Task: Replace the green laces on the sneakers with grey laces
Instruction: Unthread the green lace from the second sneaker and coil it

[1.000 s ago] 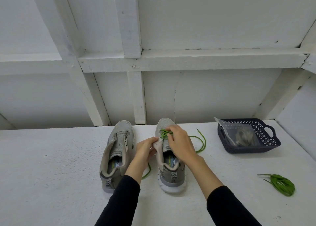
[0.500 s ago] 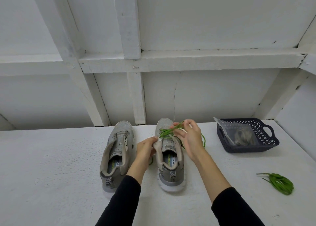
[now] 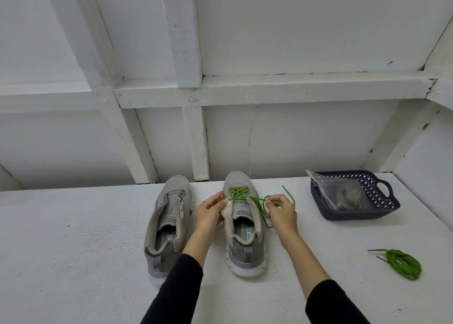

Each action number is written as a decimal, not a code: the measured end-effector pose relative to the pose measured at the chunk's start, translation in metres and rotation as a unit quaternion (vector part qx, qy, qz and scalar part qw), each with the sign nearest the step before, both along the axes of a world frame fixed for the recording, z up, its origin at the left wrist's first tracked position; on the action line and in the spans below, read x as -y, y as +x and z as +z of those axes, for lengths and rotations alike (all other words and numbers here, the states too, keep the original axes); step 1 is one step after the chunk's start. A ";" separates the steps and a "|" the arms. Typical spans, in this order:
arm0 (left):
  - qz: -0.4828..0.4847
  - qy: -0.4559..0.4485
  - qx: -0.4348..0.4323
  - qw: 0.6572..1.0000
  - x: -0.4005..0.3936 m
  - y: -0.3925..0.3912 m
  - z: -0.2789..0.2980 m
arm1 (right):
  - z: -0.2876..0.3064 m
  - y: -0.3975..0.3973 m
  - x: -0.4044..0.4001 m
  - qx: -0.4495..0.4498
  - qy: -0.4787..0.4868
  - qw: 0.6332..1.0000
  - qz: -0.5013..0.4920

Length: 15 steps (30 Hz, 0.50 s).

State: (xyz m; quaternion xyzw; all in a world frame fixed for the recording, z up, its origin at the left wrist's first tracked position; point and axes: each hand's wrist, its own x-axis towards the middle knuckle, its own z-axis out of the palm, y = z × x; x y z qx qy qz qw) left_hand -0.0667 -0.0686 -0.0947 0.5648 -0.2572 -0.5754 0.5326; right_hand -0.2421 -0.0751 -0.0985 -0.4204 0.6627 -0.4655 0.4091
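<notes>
Two grey sneakers stand side by side on the white table, toes pointing away from me. The left sneaker (image 3: pixel 169 223) has no lace in it. The right sneaker (image 3: pixel 242 228) still carries a green lace (image 3: pixel 239 193) crossed through its front eyelets. My left hand (image 3: pixel 209 212) grips the left edge of that shoe's upper. My right hand (image 3: pixel 280 212) sits just right of the shoe and pinches the loose green lace strands drawn out to the side. A second green lace (image 3: pixel 400 263) lies bundled on the table at the right.
A dark blue plastic basket (image 3: pixel 378 212) stands at the back right and holds a clear bag (image 3: pixel 343 193) with greyish laces inside. A white framed wall rises straight behind the table. A white side wall closes in at the far right.
My right hand has moved from over the shoe's front to its right side, drawing green lace strands out with it. The left hand has stayed on the shoe's edge.
</notes>
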 end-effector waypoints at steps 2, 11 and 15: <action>0.002 0.000 0.000 1.000 0.000 0.002 -0.001 | 0.010 0.003 0.002 0.014 -0.020 0.999 -0.026; 0.004 -0.009 0.011 1.000 0.000 0.000 -0.001 | 0.034 0.039 0.009 -0.358 -0.102 0.908 0.193; 0.007 -0.005 0.010 1.000 -0.001 0.001 -0.002 | 0.022 0.042 0.012 -0.363 -0.078 0.901 0.225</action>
